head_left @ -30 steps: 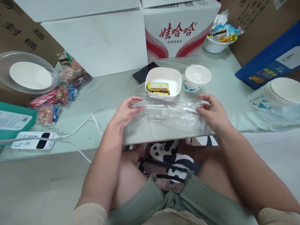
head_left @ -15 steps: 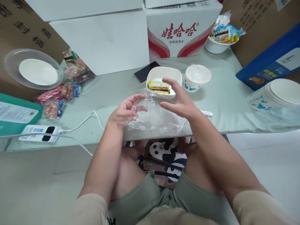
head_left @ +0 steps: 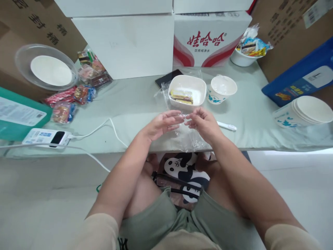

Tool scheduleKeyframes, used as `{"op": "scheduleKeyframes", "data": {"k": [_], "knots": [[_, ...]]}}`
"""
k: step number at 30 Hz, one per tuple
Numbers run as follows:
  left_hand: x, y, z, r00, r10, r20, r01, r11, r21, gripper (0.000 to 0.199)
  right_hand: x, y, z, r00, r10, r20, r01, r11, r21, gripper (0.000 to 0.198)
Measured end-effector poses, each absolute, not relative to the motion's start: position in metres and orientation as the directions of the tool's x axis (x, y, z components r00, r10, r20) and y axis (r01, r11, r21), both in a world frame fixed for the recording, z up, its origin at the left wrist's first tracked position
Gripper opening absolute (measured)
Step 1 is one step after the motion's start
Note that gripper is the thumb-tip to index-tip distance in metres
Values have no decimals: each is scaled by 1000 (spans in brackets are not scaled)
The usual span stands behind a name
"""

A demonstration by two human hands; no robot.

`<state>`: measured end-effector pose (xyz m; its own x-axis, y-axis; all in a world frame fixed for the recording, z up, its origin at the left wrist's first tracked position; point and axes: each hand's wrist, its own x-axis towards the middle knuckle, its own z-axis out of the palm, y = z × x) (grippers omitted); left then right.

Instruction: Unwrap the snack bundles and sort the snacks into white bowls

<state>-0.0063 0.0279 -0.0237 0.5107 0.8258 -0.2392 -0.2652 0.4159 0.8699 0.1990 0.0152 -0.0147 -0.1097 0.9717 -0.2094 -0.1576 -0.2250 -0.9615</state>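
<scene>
Just in front of a white rectangular bowl (head_left: pixel 199 92), my two hands are close together. My right hand (head_left: pixel 204 125) is closed, its fingertips pinching a thin clear plastic bag (head_left: pixel 191 139). Beside it, my left hand (head_left: pixel 163 124) has its fingers stretched out, with the plastic at their tips. Creased film lies under the hands and also shows to the left of the bowl and behind it; whether the bowl is inside the bag I cannot tell. Yellow-wrapped snacks (head_left: pixel 182 97) lie in the bowl.
A paper cup (head_left: pixel 221 90) stands right of the bowl, a phone (head_left: pixel 168 78) behind it. A white plastic utensil handle (head_left: pixel 227 126) lies by my right hand. Stacked cups (head_left: pixel 299 113) are at right. A power bank (head_left: pixel 47 138) with cable and wrapped snacks (head_left: pixel 84 93) are at left.
My hands have come together and my right hand has lowered, closing on the plastic. Film now shows around the bowl's left and back sides. The view has shifted slightly.
</scene>
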Motion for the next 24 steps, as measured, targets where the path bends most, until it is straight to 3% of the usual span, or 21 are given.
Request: {"op": "scheduleKeyframes", "data": {"k": [3,5,9,14,18,22,24], "knots": [[9,25,-22,401,875,-273,-36,312,949,35,201,14,-17,-80,972,-220,-146,-230,-962,46],[11,26,-21,337,899,-279,56,277,959,27,205,16,-17,-108,964,-243,-45,-249,-967,46],[2,31,-25,358,905,-230,74,218,973,38,217,20,-20,-200,940,-278,90,-265,-960,41],[-4,36,-32,290,950,-119,-134,163,978,35,224,18,-29,-282,926,-251,-156,-302,-940,46],[-3,38,-34,314,949,-26,-116,66,991,30,223,19,-36,-322,927,-191,-239,-275,-931,51],[-2,40,-34,334,936,-111,-59,138,989,51,219,26,-42,-275,956,-102,-147,-146,-978,25],[0,42,-36,293,945,-146,-36,164,986,52,219,29,-45,-218,976,-14,-59,-27,-998,22]]}}
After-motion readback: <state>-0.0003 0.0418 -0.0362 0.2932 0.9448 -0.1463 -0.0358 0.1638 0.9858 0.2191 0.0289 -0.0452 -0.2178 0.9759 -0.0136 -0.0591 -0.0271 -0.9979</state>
